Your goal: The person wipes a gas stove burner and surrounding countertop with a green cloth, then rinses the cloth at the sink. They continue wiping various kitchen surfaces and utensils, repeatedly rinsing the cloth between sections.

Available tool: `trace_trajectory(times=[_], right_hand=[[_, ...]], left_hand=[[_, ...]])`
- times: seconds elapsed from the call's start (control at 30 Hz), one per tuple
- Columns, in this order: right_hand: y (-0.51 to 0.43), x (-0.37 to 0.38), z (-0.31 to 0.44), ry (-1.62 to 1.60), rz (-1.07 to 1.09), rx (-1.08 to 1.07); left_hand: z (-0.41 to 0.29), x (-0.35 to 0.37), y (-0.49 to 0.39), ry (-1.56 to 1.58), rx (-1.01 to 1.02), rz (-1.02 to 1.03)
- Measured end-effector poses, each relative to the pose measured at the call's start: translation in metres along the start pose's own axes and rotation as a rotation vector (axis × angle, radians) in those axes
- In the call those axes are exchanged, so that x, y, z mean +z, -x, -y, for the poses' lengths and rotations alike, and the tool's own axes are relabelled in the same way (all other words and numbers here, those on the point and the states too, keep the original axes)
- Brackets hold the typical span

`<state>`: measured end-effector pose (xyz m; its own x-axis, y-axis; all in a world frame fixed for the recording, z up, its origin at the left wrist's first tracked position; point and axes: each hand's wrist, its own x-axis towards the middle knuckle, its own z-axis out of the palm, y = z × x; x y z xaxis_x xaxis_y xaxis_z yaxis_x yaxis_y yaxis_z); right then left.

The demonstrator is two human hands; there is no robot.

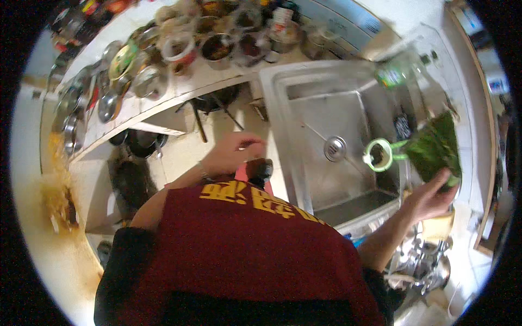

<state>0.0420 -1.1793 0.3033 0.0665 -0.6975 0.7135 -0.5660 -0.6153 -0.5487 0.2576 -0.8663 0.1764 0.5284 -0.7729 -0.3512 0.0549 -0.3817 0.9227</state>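
At the right of the stainless steel sink (346, 118), my right hand (432, 197) grips the lower edge of a dark green cloth (434, 148), which looks like a rag. Beside the cloth is a light green cup-shaped utensil (379, 155) with a handle, perhaps a small strainer. Its handle end meets the cloth's edge, and dark matter shows inside the cup. In front of my chest, left of the sink, my left hand (236, 153) is blurred, loosely curled, with no object visible in it. A round metal drain (335, 148) sits in the sink floor.
A clear green-labelled bottle (389, 75) stands at the sink's back right corner. Bowls, jars and ladles crowd the white counter (212, 81) at the left and back. A dark pan (142, 142) sits below it. Shiny metalware (428, 265) lies right of me.
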Motion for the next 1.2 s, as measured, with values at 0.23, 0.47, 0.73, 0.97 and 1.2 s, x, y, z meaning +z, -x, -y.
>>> trace_trajectory(times=[0.23, 0.47, 0.73, 0.97, 1.2], right_hand=[[0.151, 0.061, 0.173, -0.742, 1.281, -0.614], [0.265, 0.094, 0.274, -0.671, 1.101, -0.581], [0.433, 0.128, 0.388, -0.516, 1.333, -0.984], [0.479, 0.145, 0.39, -0.454, 1.385, -0.64], [0.478, 0.165, 0.377, -0.209, 1.606, -0.477]], left_hand=[[-0.027, -0.021, 0.021, 1.526, 0.111, 0.207], [0.029, -0.081, 0.086, 1.28, 0.046, -0.239], [0.17, -0.209, 0.181, 1.724, -0.156, -0.164], [0.273, -0.305, 0.291, 1.788, 0.017, -0.605], [0.35, -0.345, 0.317, 1.577, -0.234, -1.159]])
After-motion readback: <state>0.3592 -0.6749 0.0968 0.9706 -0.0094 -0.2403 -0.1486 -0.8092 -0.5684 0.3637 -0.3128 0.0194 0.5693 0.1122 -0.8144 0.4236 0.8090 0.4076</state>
